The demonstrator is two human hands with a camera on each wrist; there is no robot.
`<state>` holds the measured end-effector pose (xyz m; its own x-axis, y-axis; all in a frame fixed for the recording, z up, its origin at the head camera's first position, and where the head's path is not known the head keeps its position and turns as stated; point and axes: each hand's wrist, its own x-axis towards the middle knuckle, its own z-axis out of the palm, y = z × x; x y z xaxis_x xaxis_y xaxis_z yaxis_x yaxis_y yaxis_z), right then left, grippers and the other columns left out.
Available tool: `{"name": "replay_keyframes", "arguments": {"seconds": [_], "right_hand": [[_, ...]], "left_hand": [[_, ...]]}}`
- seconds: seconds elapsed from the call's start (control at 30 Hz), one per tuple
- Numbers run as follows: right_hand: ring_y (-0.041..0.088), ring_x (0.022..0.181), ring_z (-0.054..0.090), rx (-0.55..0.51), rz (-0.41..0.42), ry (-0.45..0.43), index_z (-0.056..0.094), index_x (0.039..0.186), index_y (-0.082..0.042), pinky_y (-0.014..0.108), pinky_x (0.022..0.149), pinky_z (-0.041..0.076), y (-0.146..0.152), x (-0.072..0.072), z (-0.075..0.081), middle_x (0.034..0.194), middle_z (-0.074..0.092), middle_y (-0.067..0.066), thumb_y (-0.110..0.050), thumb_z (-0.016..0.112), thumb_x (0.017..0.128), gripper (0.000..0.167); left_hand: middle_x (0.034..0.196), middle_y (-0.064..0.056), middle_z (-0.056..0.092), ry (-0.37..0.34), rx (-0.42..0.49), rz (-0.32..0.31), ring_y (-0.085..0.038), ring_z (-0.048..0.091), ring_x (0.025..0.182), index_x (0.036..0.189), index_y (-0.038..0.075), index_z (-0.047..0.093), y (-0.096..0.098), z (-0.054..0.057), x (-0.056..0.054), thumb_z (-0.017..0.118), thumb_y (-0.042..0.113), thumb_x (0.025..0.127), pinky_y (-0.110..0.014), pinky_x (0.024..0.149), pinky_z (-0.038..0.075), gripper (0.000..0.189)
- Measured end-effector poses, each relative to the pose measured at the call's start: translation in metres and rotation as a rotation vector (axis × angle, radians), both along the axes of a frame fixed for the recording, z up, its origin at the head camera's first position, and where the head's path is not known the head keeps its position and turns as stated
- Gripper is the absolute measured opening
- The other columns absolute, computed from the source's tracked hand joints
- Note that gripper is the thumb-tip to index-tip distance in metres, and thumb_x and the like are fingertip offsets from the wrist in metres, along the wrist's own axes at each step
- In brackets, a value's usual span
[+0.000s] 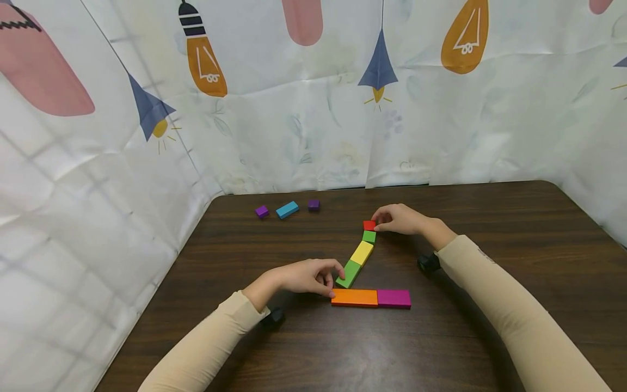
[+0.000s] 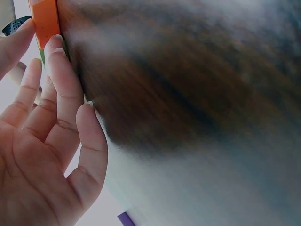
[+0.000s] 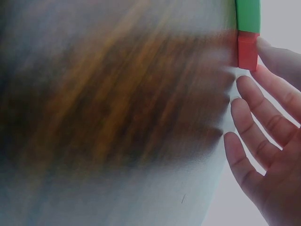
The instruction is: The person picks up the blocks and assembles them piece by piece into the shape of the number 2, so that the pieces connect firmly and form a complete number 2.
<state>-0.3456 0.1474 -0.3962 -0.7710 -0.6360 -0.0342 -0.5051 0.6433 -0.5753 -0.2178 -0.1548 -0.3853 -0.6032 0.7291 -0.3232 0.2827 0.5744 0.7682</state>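
On the right sleeve, dark marks too tiny to read. On the counter, at the left end of the orange block: left hand, fingers loosely bent, thumb touching that end, index finger by the long green block; whether gripping, cannot tell. Beyond the orange block, in a bent line past the long green block: yellow block, small green block, red block, the last pinched by thumb and index finger of the right hand, one edge hidden. Against the orange block's right end: magenta block. Far beyond and left of the orange block: purple block, blue block, dark purple block.
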Motion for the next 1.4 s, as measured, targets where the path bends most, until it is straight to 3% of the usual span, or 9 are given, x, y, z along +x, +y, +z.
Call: {"name": "replay_keyframes", "arguments": {"seconds": [0.57, 0.83, 1.0, 1.17, 1.4], "right_hand": [[0.022, 0.093, 0.058, 0.002, 0.001, -0.002, 0.067, 0.124, -0.001, 0.042, 0.089, 0.049, 0.002, 0.0, 0.001, 0.103, 0.067, 0.005, -0.02, 0.071, 0.099, 0.032], [0.027, 0.1, 0.062, -0.027, 0.023, 0.015, 0.065, 0.128, 0.001, 0.048, 0.093, 0.051, 0.005, 0.01, 0.011, 0.109, 0.068, 0.008, -0.017, 0.068, 0.101, 0.033], [0.026, 0.1, 0.062, -0.051, 0.034, 0.027, 0.065, 0.129, 0.0, 0.047, 0.092, 0.051, 0.007, 0.022, 0.019, 0.108, 0.068, 0.006, -0.014, 0.068, 0.1, 0.032], [0.02, 0.091, 0.06, -0.069, 0.064, 0.039, 0.065, 0.129, -0.001, 0.04, 0.084, 0.052, 0.007, 0.038, 0.022, 0.103, 0.067, 0.001, -0.014, 0.07, 0.099, 0.033], [0.017, 0.088, 0.059, -0.104, 0.096, 0.025, 0.065, 0.129, 0.0, 0.036, 0.081, 0.053, 0.008, 0.06, 0.022, 0.099, 0.067, -0.002, -0.016, 0.071, 0.098, 0.035]], "left_hand": [[0.086, 0.002, 0.063, 0.013, -0.007, 0.001, -0.011, 0.056, 0.07, 0.126, 0.011, 0.057, 0.0, -0.001, 0.0, 0.072, 0.009, 0.097, -0.024, 0.07, 0.045, 0.033], [0.087, 0.002, 0.065, 0.042, 0.068, 0.019, -0.015, 0.062, 0.076, 0.127, 0.009, 0.06, -0.009, 0.003, -0.003, 0.072, 0.011, 0.098, -0.026, 0.074, 0.05, 0.032], [0.09, 0.0, 0.065, 0.176, 0.102, 0.085, -0.019, 0.064, 0.083, 0.127, 0.002, 0.061, -0.019, 0.013, -0.013, 0.068, 0.011, 0.1, -0.03, 0.078, 0.051, 0.029], [0.095, 0.001, 0.065, 0.294, 0.079, 0.201, -0.018, 0.061, 0.087, 0.125, 0.002, 0.064, -0.032, 0.021, -0.025, 0.068, 0.014, 0.1, -0.034, 0.083, 0.051, 0.027], [0.1, -0.003, 0.066, 0.378, 0.071, 0.355, -0.019, 0.061, 0.088, 0.121, 0.003, 0.065, -0.047, 0.028, -0.043, 0.065, 0.014, 0.102, -0.037, 0.079, 0.05, 0.022]]}}
